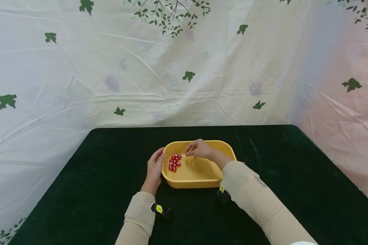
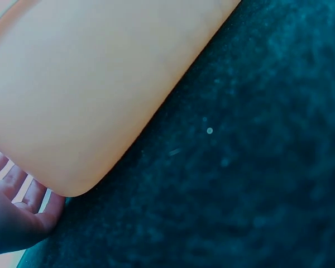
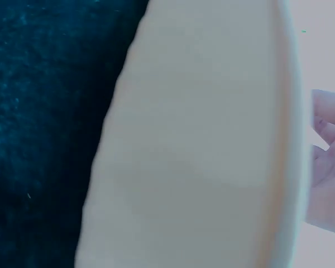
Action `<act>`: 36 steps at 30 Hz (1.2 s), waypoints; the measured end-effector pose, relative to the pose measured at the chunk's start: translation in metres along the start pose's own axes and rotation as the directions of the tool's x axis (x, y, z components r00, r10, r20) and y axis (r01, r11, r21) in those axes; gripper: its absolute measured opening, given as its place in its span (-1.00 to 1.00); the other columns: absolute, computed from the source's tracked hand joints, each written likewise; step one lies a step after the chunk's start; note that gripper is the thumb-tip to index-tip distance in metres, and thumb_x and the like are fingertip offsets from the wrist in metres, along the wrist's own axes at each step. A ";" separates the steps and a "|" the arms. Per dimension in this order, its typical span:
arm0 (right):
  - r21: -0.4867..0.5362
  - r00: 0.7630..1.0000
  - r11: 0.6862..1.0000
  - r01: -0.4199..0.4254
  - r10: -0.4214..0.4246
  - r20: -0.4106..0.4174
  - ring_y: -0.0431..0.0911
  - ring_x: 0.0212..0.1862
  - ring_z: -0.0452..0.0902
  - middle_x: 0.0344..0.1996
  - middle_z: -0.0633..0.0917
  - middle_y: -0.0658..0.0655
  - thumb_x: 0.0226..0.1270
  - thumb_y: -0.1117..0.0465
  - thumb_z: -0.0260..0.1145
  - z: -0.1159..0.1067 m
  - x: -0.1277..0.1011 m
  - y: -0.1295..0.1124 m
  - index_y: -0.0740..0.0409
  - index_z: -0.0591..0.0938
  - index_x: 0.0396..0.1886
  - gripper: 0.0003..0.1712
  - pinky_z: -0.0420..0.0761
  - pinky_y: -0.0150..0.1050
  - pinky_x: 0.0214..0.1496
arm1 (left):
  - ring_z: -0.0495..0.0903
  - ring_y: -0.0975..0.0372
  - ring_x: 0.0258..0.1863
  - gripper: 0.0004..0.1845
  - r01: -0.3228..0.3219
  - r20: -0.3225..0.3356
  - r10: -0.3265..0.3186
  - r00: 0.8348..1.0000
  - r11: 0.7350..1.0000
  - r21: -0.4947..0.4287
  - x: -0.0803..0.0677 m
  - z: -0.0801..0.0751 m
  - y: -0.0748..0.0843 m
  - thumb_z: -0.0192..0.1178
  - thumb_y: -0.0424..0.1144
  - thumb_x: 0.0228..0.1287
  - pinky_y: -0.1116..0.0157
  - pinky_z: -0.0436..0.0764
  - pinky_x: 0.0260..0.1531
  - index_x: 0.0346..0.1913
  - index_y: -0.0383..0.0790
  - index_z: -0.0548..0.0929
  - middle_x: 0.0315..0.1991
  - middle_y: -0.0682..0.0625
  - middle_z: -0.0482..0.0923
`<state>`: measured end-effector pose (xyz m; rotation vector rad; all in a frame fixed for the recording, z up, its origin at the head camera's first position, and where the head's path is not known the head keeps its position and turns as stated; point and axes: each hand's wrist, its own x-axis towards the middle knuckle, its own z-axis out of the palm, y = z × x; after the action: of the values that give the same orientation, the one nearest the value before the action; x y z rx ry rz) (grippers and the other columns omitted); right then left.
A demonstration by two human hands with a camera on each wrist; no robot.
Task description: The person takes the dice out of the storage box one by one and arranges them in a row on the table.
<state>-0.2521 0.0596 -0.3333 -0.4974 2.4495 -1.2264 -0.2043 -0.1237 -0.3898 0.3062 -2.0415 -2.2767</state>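
A yellow plastic tub point(image 1: 199, 184) stands on the dark green cloth. Several red dice point(image 1: 174, 163) with white pips lie clustered at the left of its floor. My right hand point(image 1: 200, 149) reaches in over the tub and pinches a red die point(image 1: 186, 153) between thumb and fingertips, just right of the cluster. Outside the tub's left wall, my left hand point(image 1: 155, 166) rests against it; the left wrist view shows the slightly bent fingers point(image 2: 36, 195) touching the tub's outer wall point(image 2: 95, 100). In the right wrist view the tub's rim covers part of the right hand point(image 3: 329, 162).
Beyond the tub's right side, a small bit of red point(image 1: 243, 162) shows past the right sleeve point(image 1: 242, 180). The green cloth point(image 1: 79, 190) surrounds the tub. Pale leaf-printed sheeting point(image 1: 159, 68) hangs behind and at both sides.
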 end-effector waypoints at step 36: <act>0.016 0.973 0.993 -0.117 0.118 -0.197 0.06 -0.26 0.42 -0.13 0.50 0.28 0.24 0.13 0.10 -0.116 -0.061 0.034 0.24 0.47 -0.09 -0.67 0.45 -0.21 -0.20 | 0.31 0.19 0.05 -0.64 0.015 -0.004 -0.014 1.000 1.000 0.009 0.000 -0.001 0.000 -0.07 -0.16 0.28 0.25 0.31 0.02 0.13 -0.09 0.35 0.11 -0.01 0.28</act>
<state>-0.2573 0.1863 -0.2861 -0.2337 2.5978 -1.2862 -0.2046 -0.1247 -0.3895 0.3268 -2.0545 -2.2744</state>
